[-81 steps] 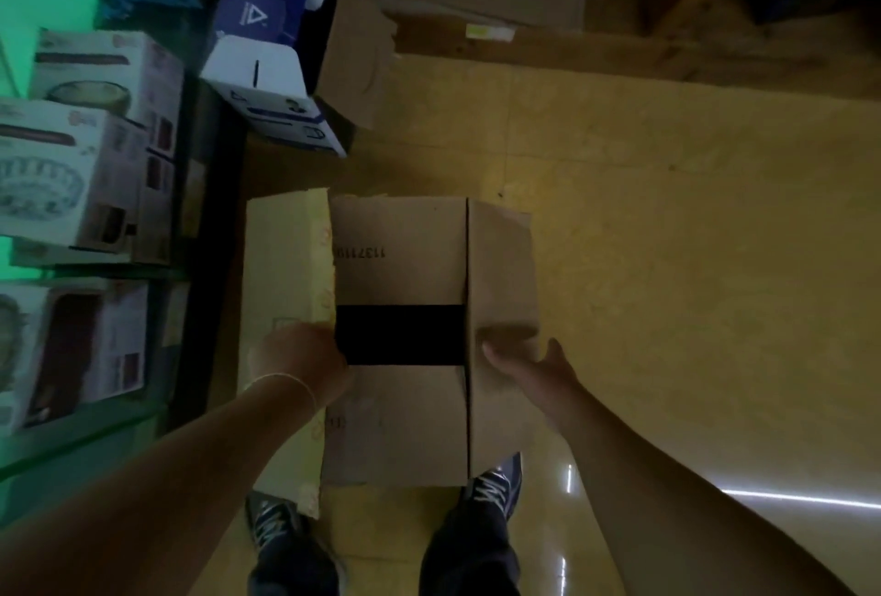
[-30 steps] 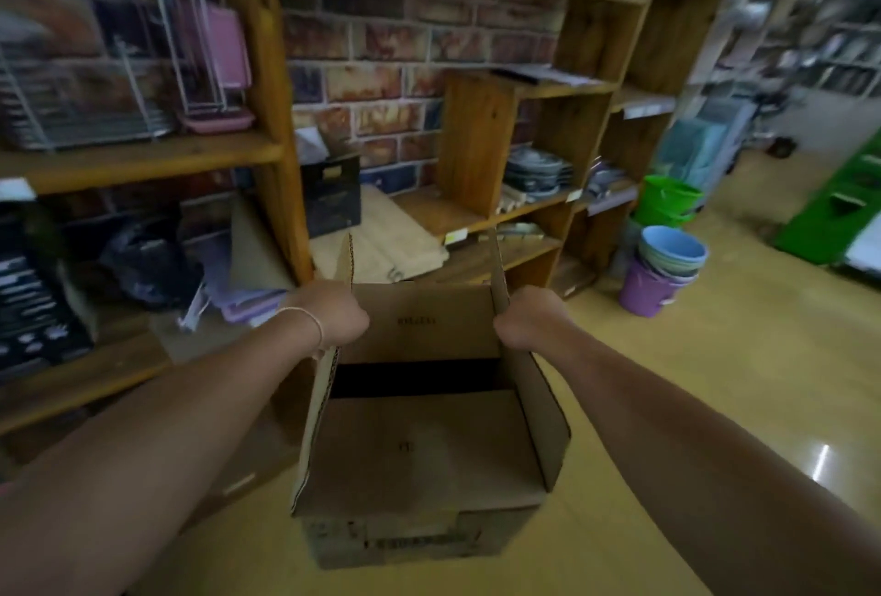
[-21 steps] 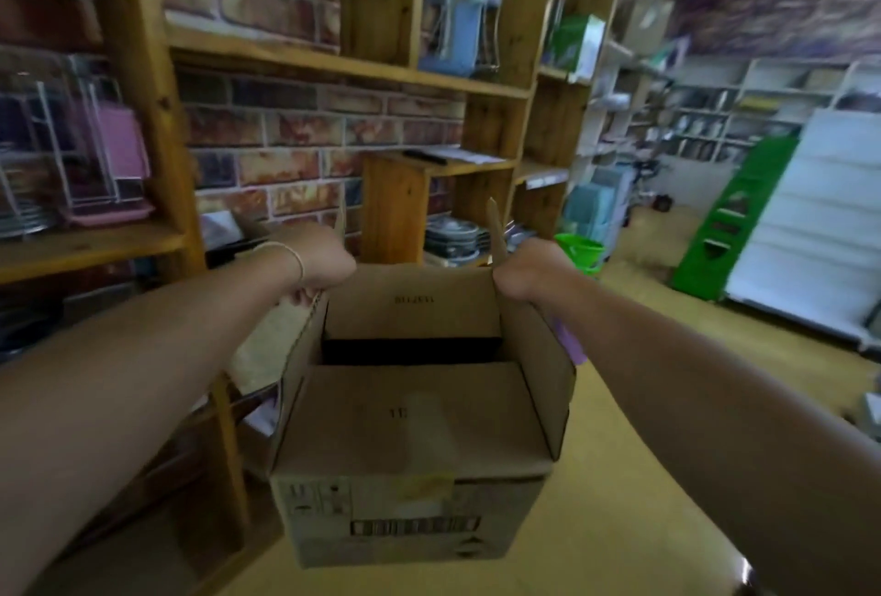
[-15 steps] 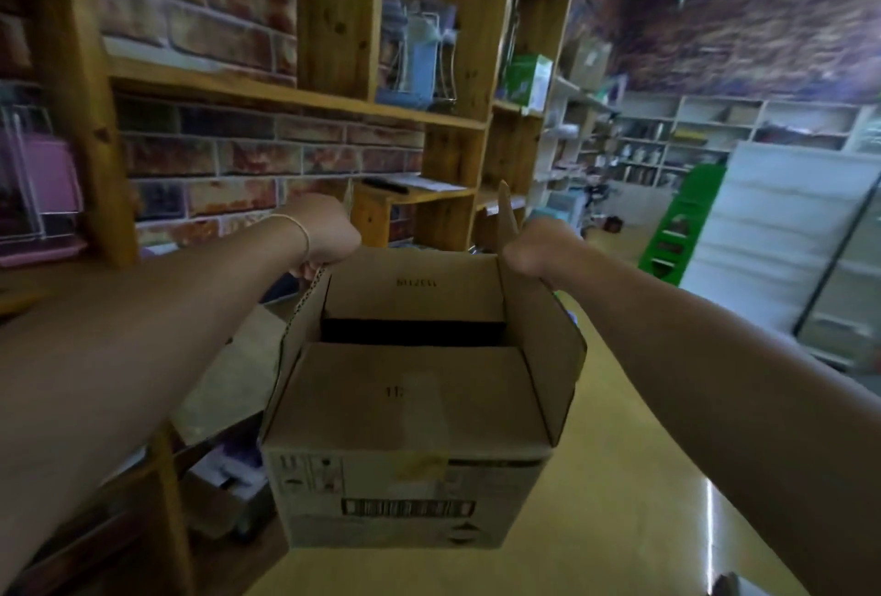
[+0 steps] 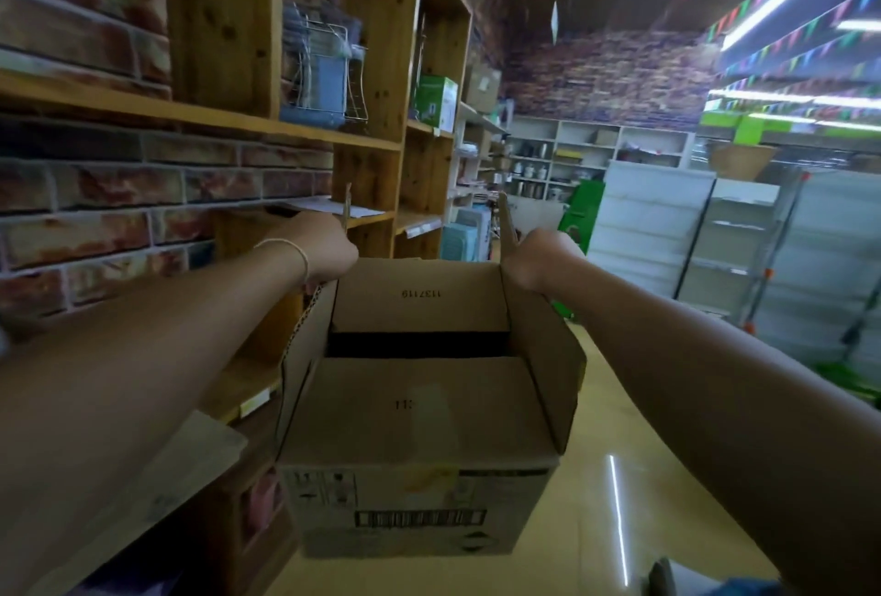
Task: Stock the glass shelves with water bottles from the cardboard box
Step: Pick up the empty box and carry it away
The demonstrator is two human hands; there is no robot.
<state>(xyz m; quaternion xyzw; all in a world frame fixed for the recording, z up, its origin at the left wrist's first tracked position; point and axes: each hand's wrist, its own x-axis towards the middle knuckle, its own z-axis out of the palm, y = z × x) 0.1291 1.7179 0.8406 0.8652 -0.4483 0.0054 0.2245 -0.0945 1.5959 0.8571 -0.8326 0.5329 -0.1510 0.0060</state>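
The fingers of the left hand were curled tight round the top edge of the cardboard box, at its far left corner. The fingers of the right hand were curled the same way round the far right corner. The box was held up in the air by both hands, out in front of the body, with its flaps partly open. A dark gap was seen between the flaps, but no water bottles could be made out inside.

To the left of the box, wooden shelves were fixed against a brick wall. A wire rack and a green carton were kept on them. Past the box, on the far side, white shelving was seen. Under the box, a shiny yellow floor was spread out.

The task looked barely begun. No glass shelves could be picked out for sure, and no bottle had been put anywhere. The box probably had to be carried there, set down and emptied.
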